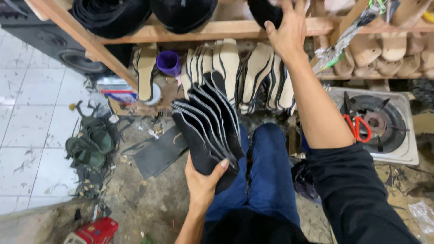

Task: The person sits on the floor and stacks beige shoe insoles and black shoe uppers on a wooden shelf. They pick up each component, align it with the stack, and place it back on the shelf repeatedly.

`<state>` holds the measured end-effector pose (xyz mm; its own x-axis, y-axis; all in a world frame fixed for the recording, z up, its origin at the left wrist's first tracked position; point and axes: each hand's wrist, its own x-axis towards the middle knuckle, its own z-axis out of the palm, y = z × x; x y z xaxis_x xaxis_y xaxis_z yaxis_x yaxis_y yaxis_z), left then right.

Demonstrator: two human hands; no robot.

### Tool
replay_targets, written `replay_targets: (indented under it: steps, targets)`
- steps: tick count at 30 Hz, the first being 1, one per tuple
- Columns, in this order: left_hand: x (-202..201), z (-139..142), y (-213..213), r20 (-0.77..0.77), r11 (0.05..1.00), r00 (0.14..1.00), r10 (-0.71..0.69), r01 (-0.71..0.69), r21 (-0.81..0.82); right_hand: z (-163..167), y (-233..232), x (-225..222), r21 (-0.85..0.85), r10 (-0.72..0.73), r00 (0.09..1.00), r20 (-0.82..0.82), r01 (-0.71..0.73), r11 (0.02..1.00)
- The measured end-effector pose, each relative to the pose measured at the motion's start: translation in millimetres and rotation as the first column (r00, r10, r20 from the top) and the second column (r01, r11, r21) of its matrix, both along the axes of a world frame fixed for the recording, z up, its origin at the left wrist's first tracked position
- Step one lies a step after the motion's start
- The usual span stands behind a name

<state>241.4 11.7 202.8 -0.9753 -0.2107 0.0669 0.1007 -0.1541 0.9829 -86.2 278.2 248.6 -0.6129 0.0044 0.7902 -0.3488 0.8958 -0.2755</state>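
My left hand (pixel 203 178) grips a fanned stack of several black shoe soles (pixel 208 126) with pale edges, held above my blue-trousered knees. My right hand (pixel 287 31) is raised to the wooden shelf (pixel 203 30), its fingers on a black piece (pixel 266 11) lying there. Below the shelf a row of beige soles with black rims (pixel 253 74) stands on edge, leaning against the back.
A gas stove (pixel 384 124) with red-handled scissors (pixel 357 127) on it sits at right. Green sandals (pixel 90 142) lie on the floor at left, near a black sheet (pixel 158 156). A purple cup (pixel 168 62) and wooden shoe lasts (pixel 389 49) sit by the shelf. A red object (pixel 97 231) lies bottom left.
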Motion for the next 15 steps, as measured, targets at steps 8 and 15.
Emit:
replay_targets:
  steps: [8,15]
  targets:
    - [-15,9,5,-0.074,1.000,0.997,-0.018,0.017,-0.015,-4,-54,185,-0.891,0.831,0.531,0.167,-0.280,0.358]
    - [-17,16,20,-0.120,0.992,0.985,-0.125,0.127,0.002,-23,-78,252,-0.917,0.857,0.426,-0.289,0.134,-0.375]
